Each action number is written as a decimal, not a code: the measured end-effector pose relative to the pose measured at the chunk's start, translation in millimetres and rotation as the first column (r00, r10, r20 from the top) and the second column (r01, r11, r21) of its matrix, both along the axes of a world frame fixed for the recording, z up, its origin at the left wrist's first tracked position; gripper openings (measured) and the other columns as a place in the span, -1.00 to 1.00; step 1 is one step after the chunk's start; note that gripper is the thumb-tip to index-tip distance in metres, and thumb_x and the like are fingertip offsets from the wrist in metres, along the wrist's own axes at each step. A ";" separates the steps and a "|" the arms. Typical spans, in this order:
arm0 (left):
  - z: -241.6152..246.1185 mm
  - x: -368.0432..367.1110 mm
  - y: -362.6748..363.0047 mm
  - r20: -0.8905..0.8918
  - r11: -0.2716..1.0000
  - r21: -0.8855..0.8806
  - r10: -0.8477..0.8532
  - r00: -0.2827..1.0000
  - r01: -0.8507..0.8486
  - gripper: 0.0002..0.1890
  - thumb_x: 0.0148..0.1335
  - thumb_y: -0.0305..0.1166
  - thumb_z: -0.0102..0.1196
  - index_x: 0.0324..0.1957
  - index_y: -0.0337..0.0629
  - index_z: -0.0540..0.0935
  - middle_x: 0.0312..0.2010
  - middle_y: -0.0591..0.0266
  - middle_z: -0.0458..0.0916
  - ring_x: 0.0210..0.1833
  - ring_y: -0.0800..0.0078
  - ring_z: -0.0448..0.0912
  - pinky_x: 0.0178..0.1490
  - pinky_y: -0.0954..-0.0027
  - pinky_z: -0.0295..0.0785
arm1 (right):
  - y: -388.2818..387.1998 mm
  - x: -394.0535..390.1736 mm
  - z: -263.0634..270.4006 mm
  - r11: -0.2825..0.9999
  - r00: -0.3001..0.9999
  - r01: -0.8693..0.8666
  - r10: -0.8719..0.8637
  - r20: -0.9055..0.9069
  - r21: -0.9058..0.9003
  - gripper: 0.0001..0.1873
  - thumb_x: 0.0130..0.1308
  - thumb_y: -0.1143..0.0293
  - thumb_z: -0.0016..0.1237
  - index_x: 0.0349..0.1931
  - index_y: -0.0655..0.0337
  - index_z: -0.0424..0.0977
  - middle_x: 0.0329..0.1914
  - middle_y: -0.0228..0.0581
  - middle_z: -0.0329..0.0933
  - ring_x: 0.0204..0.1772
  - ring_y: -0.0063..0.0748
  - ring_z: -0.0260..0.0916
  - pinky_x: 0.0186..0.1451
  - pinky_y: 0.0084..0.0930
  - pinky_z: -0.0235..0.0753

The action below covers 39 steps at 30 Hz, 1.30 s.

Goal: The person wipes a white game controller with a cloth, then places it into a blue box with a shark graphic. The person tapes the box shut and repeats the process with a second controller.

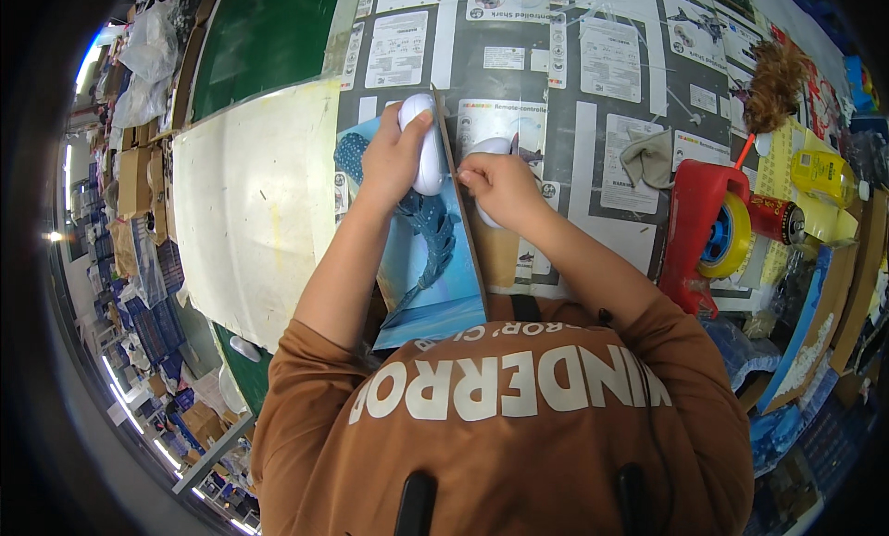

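Note:
A blue printed cardboard insert [469, 286] stands on its edge before me, turned so that its picture side faces left. Against that side lies a dark blue spotted toy shark [427, 237], partly covered by my left arm. My left hand [390, 157] grips a white rounded plastic casing [432, 157] and presses it to the insert, thumb on top. On the plain brown back, my right hand [505, 191] has its fingertips pinched close to the board; whether anything thin is between them is too small to tell. A second white rounded piece [492, 146] lies partly hidden behind that hand.
Flattened printed box sheets [611, 57] cover the tabletop. To the right are a red tape dispenser [684, 237], a grey cloth [646, 157], a drink can [774, 219], a yellow bottle [823, 178] and a brown duster [771, 85]. A pale board [253, 196] lies left.

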<state>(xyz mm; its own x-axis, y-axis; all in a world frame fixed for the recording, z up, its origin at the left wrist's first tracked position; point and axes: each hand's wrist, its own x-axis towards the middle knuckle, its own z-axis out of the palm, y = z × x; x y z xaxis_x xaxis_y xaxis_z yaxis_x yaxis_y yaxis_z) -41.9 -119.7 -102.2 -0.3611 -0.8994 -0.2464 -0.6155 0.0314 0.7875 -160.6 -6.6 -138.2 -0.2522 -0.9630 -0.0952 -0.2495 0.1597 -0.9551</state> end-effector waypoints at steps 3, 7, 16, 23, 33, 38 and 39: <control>1.6 -5.0 7.6 0.100 0.996 -0.086 0.043 0.994 -0.034 -0.43 0.11 0.07 -0.15 0.01 -0.17 0.35 -0.23 -0.08 0.53 -0.12 0.05 0.49 -0.03 0.30 0.30 | 0.1 1.1 -5.4 1.000 0.999 -0.010 0.010 0.049 -0.002 -0.89 0.08 0.37 -0.10 -0.50 0.19 0.46 -0.61 -0.06 0.42 -0.49 -0.01 0.39 -0.43 -0.23 0.34; 7.1 -10.5 15.5 0.164 0.990 -0.131 0.071 0.984 -0.049 -0.39 0.10 0.12 -0.17 0.04 -0.15 0.32 -0.23 -0.09 0.53 -0.14 0.01 0.50 -0.04 0.27 0.31 | -1.2 3.8 -10.2 1.000 0.993 -0.017 0.017 0.118 0.006 -0.89 0.07 0.38 -0.08 -0.51 0.21 0.45 -0.61 -0.04 0.41 -0.49 0.00 0.38 -0.43 -0.25 0.35; 14.7 -14.7 12.6 0.253 0.992 -0.115 -0.018 0.967 0.049 -0.18 -0.24 0.04 0.16 0.11 -0.06 0.21 -0.21 -0.06 0.53 -0.17 0.07 0.53 -0.11 0.28 0.37 | -23.6 -13.1 3.0 0.858 0.887 -0.328 0.136 0.441 0.395 -0.68 0.24 0.29 -0.31 -0.56 0.35 0.37 -0.73 -0.24 0.39 -0.71 -0.45 0.33 -0.61 -0.51 0.34; 17.1 3.3 5.9 0.045 0.983 -0.176 0.070 0.997 -0.062 -0.28 -0.28 -0.11 0.21 0.02 -0.15 0.36 -0.21 -0.06 0.52 -0.18 0.14 0.52 -0.11 0.34 0.37 | -23.7 8.4 14.4 0.923 0.853 -0.232 0.043 0.520 0.305 -0.77 0.28 0.35 -0.26 -0.48 0.31 0.33 -0.68 -0.29 0.37 -0.67 -0.54 0.30 -0.62 -0.58 0.33; 38.6 43.2 -0.1 -0.388 0.970 0.053 0.240 0.890 -0.239 -0.37 -0.23 -0.29 0.19 -0.02 -0.33 0.40 -0.23 -0.01 0.50 -0.20 0.32 0.48 -0.14 0.44 0.37 | -21.2 47.0 26.0 0.976 0.896 0.037 0.063 0.439 -0.216 -0.92 0.16 0.50 -0.08 -0.46 0.32 0.37 -0.67 -0.37 0.36 -0.59 -0.64 0.32 -0.52 -0.65 0.34; 44.2 48.3 -1.6 -0.389 0.957 0.034 0.279 0.878 -0.288 -0.36 -0.24 -0.23 0.19 -0.03 -0.32 0.42 -0.20 0.02 0.51 -0.18 0.31 0.48 -0.11 0.43 0.36 | -36.9 42.5 34.7 0.912 0.816 -0.268 0.043 0.577 0.310 -0.69 0.20 0.24 -0.14 -0.63 0.26 0.35 -0.78 -0.30 0.29 -0.66 -0.40 0.26 -0.51 -0.49 0.28; 44.7 49.8 -1.7 -0.411 0.956 0.052 0.285 0.866 -0.290 -0.36 -0.24 -0.22 0.19 -0.03 -0.32 0.42 -0.20 0.01 0.51 -0.17 0.30 0.48 -0.11 0.43 0.36 | -39.1 42.0 37.2 0.986 0.945 -0.168 0.159 0.287 0.006 -0.64 0.22 0.20 -0.18 -0.66 0.25 0.33 -0.80 -0.33 0.24 -0.67 -0.43 0.23 -0.51 -0.52 0.25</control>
<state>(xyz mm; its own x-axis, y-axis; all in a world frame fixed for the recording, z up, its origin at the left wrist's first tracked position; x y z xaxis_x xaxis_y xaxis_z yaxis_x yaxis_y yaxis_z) 7.9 -121.4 -57.5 -0.1526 -0.9806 -0.1229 -0.2210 -0.0874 0.9714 -118.7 -45.7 -101.0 -0.0498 -0.9844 -0.1688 0.0066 0.1686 -0.9857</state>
